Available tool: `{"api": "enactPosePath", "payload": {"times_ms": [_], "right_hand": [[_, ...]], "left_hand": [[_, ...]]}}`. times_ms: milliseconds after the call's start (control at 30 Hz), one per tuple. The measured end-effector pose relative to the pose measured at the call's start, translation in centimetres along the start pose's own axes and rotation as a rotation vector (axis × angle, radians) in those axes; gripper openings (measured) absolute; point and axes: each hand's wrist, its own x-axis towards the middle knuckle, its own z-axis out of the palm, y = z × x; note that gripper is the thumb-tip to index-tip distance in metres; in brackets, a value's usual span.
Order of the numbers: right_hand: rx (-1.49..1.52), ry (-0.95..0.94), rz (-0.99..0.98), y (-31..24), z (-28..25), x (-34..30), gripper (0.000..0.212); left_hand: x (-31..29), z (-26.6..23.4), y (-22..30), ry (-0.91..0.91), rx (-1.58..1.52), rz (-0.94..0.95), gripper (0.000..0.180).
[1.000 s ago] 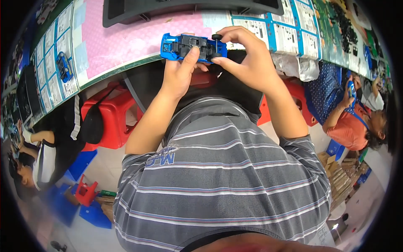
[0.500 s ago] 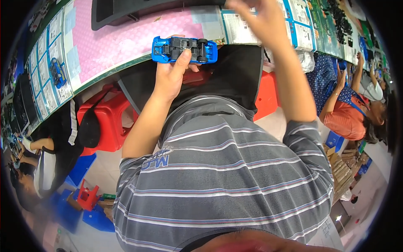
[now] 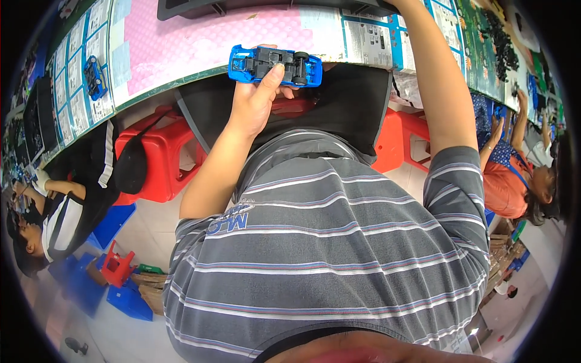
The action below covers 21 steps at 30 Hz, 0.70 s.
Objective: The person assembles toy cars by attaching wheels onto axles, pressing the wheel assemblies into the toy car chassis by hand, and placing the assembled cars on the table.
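Observation:
In my left hand (image 3: 257, 100) lies a blue toy car (image 3: 243, 63), turned underside up so its black chassis and a pair of black wheels face me. The thumb presses on the chassis while the fingers wrap beneath the body. This hand is just off the near edge of the table. My right forearm (image 3: 445, 78) stretches up past the top edge of the picture, beside the right end of a long black tray (image 3: 254, 5). The right hand itself is beyond the picture, so what it touches is hidden.
Pink bubble wrap (image 3: 181, 45) covers part of the table, with printed sheets (image 3: 369, 45) on both sides. Another blue toy car (image 3: 94, 78) lies on the left sheets. Red stools (image 3: 145, 151) stand beneath the table's edge. Co-workers (image 3: 505, 181) sit to both sides.
My right hand, blurred above the table before, has reached farther up and out of the picture. My left hand still holds the toy car the same way.

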Motion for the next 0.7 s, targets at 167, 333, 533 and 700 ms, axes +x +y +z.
{"api": "enactPosePath", "payload": {"times_ms": [167, 333, 533, 700], "right_hand": [[0.401, 0.27, 0.111, -3.6, -4.4, -4.1, 0.015], [0.807, 0.008, -0.131, -12.6, -6.5, -10.9, 0.019], [0.685, -0.058, -0.192, -18.3, -3.3, -13.9, 0.051], [0.697, -0.063, -0.251, -18.4, -2.7, -14.0, 0.057]], "left_hand": [[0.3, 0.2, 0.3, -0.003, -0.005, -0.028, 0.04], [0.6, 0.1, -0.3, -0.029, 0.133, 0.022, 0.035], [0.7, 0.4, -1.7, -0.071, 0.358, 0.037, 0.033], [0.4, -0.4, -2.1, -0.048, 0.377, 0.073, 0.041]]}}
